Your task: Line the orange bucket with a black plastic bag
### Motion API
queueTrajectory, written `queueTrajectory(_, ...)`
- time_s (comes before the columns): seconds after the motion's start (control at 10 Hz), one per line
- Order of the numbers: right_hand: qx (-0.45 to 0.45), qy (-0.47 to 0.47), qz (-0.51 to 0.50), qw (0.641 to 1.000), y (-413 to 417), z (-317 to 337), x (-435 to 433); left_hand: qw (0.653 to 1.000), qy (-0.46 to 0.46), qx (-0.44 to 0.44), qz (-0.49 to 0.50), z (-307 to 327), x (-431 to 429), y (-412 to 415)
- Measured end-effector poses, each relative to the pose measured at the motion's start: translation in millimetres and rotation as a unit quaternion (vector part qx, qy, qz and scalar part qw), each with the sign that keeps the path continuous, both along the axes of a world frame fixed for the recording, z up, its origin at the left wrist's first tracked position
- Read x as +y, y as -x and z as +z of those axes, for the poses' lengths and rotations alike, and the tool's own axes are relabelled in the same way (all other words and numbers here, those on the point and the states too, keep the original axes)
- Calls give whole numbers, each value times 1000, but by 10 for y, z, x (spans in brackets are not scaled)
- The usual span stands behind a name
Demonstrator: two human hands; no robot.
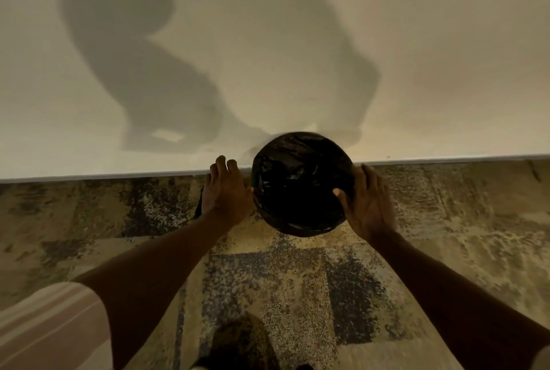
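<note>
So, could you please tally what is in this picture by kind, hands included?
Hands: 2, the left hand beside the bucket and the right hand on its rim
Black plastic bags: 1, the bag covering the bucket's mouth and rim
Buckets: 1, hidden under the bag; only a sliver shows
Carpets: 1, the carpet
Total: 5

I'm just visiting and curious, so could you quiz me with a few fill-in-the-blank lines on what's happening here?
1. The plastic bag covering the bucket is ____ in colour.
2. The left hand and right hand are on opposite ____ of it.
3. The bucket stands on patterned floor against a pale ____.

Missing words: black; sides; wall
</note>
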State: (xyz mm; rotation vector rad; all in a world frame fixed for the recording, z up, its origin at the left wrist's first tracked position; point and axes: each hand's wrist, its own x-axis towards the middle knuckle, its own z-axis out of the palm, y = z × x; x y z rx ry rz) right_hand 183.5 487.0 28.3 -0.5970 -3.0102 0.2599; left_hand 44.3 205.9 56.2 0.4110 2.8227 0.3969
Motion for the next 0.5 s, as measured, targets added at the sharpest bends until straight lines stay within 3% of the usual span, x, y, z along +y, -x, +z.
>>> queueTrajectory(0.3,-5,18,40,999,-112,856,-223,992,83,20,-89,849,-268,-107)
queueTrajectory(0.5,5,55,40,998,-21,1483,-335,987,92,41,-126,1407,-350,-124)
